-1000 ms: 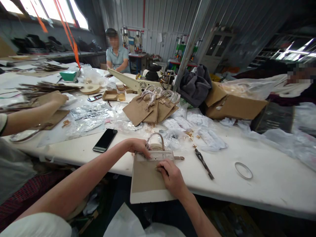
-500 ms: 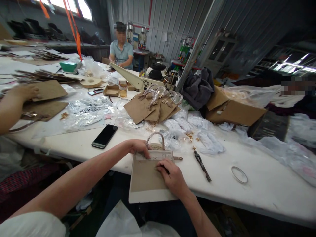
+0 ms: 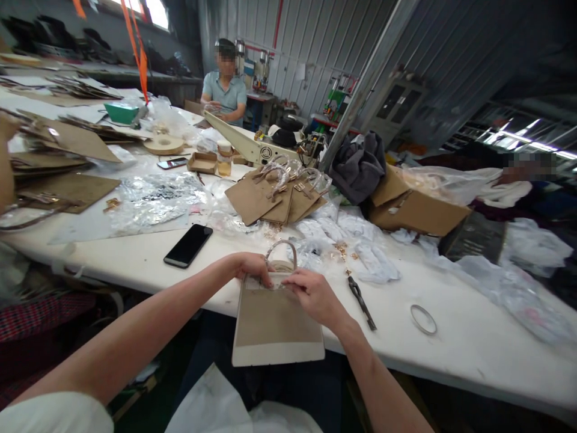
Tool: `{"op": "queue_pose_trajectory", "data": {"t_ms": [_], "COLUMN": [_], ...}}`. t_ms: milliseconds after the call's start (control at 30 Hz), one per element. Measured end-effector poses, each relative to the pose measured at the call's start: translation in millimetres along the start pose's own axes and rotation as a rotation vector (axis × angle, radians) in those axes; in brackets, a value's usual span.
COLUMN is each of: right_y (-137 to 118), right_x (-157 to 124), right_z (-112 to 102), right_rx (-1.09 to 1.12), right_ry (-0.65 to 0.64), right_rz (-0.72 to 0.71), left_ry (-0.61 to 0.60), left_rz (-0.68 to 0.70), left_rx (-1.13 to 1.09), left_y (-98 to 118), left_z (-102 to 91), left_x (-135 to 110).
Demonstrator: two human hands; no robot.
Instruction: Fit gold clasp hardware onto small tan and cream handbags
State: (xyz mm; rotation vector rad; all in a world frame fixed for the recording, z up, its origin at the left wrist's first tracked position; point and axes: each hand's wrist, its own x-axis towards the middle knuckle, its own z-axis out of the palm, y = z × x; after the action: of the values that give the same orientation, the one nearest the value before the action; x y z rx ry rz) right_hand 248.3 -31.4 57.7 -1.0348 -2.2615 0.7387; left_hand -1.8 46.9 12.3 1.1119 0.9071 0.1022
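A small tan handbag with a white base and a looped handle lies flat at the near edge of the white table, half over the edge. My left hand grips the bag's top left corner, fingers curled. My right hand rests on the top right, fingers pinched at the flap near the handle. Dark pliers lie just right of my right hand.
A black phone lies to the left, and a metal ring to the right. Behind are several finished bags, white wrappers, gold fittings, a cardboard box and a sewing machine arm. A co-worker's arm shows far left; another person sits at the back.
My right hand moved up from the bag's front panel to its top edge beside the handle. The co-worker's hand at left drew back out of view. The camera shifted slightly.
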Motion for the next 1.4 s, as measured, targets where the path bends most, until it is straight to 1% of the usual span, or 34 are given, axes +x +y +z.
{"op": "queue_pose_trajectory", "data": {"t_ms": [133, 300, 400, 467, 633, 733, 900, 1000, 1167, 1233, 1300, 1367, 1400], "right_y": [6, 5, 3, 4, 5, 5, 1, 0, 8, 11, 15, 22, 27], "right_x": [12, 14, 10, 7, -4, -9, -18, -25, -32, -38, -45, -48, -44], "right_z": [7, 11, 13, 16, 25, 28, 27, 30, 47, 54, 60, 71, 80], "right_rx": [-0.110, -0.187, -0.222, -0.222, -0.204, -0.216, -0.234, -0.251, -0.309, -0.326, -0.346, -0.364, -0.359], "right_ry": [-0.058, -0.025, -0.019, 0.007, 0.057, 0.052, 0.027, 0.078, 0.176, 0.222, 0.279, 0.352, 0.397], "right_rz": [-0.021, -0.005, -0.009, -0.011, -0.001, -0.010, -0.061, -0.069, -0.080, -0.080, -0.096, -0.140, -0.191], "left_ry": [0.032, 0.052, 0.061, 0.062, 0.037, 0.037, 0.047, 0.040, 0.022, 0.026, 0.041, 0.064, 0.051], "left_rz": [-0.026, -0.021, -0.018, -0.011, -0.002, -0.001, -0.013, -0.016, -0.005, -0.019, -0.048, -0.090, -0.101], "left_rx": [-0.030, -0.047, -0.045, -0.039, -0.037, -0.043, -0.045, -0.044, -0.037, -0.022, -0.001, 0.023, 0.045], "left_y": [0, -4, -4, -5, -6, -7, -6, -7, -8, -1, 11, 23, 26], "left_z": [0.6, -0.2, -0.7, -0.7, 0.1, 0.5, 0.3, 0.0, -4.3, -1.5, 8.5, 19.6, 20.8], "left_x": [1, 4, 4, 4, 4, 4, 6, 6, 7, 2, -6, -11, -12]}}
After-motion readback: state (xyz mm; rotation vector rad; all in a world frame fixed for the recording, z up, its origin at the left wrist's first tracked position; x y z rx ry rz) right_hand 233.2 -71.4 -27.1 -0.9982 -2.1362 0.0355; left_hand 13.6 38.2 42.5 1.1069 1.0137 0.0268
